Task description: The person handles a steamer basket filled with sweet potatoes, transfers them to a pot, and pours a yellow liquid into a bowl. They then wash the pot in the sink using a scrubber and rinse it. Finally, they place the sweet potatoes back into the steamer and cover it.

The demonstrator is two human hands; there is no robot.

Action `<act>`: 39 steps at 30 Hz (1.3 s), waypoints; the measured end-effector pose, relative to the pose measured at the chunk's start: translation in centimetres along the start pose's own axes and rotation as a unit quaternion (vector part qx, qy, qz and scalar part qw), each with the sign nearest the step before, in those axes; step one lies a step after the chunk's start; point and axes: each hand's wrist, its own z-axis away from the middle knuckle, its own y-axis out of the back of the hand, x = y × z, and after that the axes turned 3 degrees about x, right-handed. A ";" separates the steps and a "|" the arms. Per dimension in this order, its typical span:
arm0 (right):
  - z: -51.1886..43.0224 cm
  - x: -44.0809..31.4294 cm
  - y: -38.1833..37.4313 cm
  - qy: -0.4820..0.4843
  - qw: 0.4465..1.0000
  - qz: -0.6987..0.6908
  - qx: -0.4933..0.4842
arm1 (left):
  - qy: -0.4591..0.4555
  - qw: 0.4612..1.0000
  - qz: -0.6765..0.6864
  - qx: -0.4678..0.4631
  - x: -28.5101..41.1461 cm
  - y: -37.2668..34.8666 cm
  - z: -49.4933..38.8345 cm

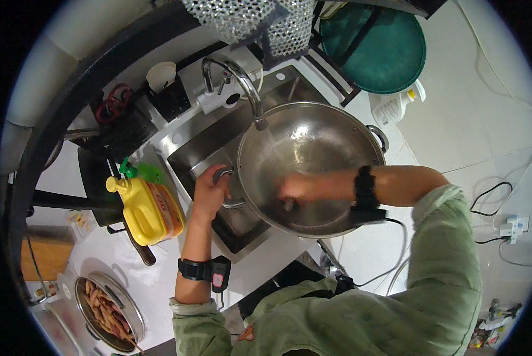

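Observation:
A large stainless steel wok [319,133] rests over the sink [243,222], tilted under the chrome faucet [243,80], and water runs from the spout into it. My left hand [210,189] grips the wok's left loop handle. Inside the wok, my right hand [292,189] is blurred and closed on a small brownish thing, too blurred to name, against the metal. The wok's other handle [378,138] sticks out at the upper right, with no hand on it.
Left of the sink stand a yellow detergent jug [148,213] and a green bottle [150,172]. A steel pot of food [108,309] sits at the lower left. Behind are red-handled scissors [113,103] and a black holder [170,98]. A white spray bottle [390,109] lies at the right.

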 end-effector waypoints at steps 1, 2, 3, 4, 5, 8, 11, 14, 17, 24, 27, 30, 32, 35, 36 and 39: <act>-1.4 0.5 0.5 0.015 0.996 -0.022 0.083 | -0.008 1.000 -0.009 0.002 0.0 0.0 0.0; -2.2 1.4 1.4 0.011 0.991 -0.046 0.127 | -0.014 1.000 -0.019 0.002 0.0 0.0 0.0; -2.3 2.6 2.7 -0.017 0.995 0.072 0.067 | -0.011 1.000 -0.028 0.004 0.0 0.1 0.0; -1.8 3.4 3.8 -0.087 0.975 0.201 -0.035 | -0.013 1.000 -0.023 0.000 0.0 0.1 0.0; -0.2 4.0 4.7 -0.150 0.968 0.185 -0.080 | -0.008 1.000 -0.016 -0.002 0.0 0.1 0.0; 3.4 2.5 3.5 -0.104 0.987 0.099 -0.079 | 0.000 1.000 -0.006 -0.009 0.0 0.1 -0.1; 1.9 0.8 0.5 -0.023 0.996 0.080 -0.040 | 0.001 1.000 0.004 -0.003 -0.1 0.1 -0.1; -1.4 2.9 1.0 0.001 0.997 0.069 0.035 | 0.000 1.000 -0.001 0.002 -0.1 0.1 0.0; 0.4 4.5 3.2 -0.251 0.962 0.082 -0.065 | -0.001 1.000 -0.020 0.002 0.0 0.1 0.0; -1.8 0.2 0.3 0.128 0.987 -0.028 0.095 | 0.013 1.000 -0.011 0.003 0.2 0.0 0.1; -4.9 4.1 1.3 -0.004 0.999 0.032 0.030 | 0.015 1.000 -0.006 0.001 0.1 0.0 0.2; -3.7 8.2 3.9 -0.031 0.978 0.204 0.007 | 0.010 1.000 -0.011 0.001 0.1 0.0 0.2; -0.6 9.3 5.3 -0.091 0.968 0.232 -0.025 | -0.008 1.000 -0.012 -0.002 0.1 0.0 0.1; 5.3 8.5 6.3 -0.134 0.954 0.251 -0.093 | -0.019 0.999 -0.034 -0.001 0.2 0.0 0.1; 6.8 7.6 6.2 -0.156 0.958 0.198 -0.140 | -0.018 0.999 -0.046 0.001 0.2 0.1 0.2; 9.0 3.4 4.3 -0.066 0.968 0.090 -0.224 | 0.013 0.999 -0.040 0.015 0.2 -0.1 0.0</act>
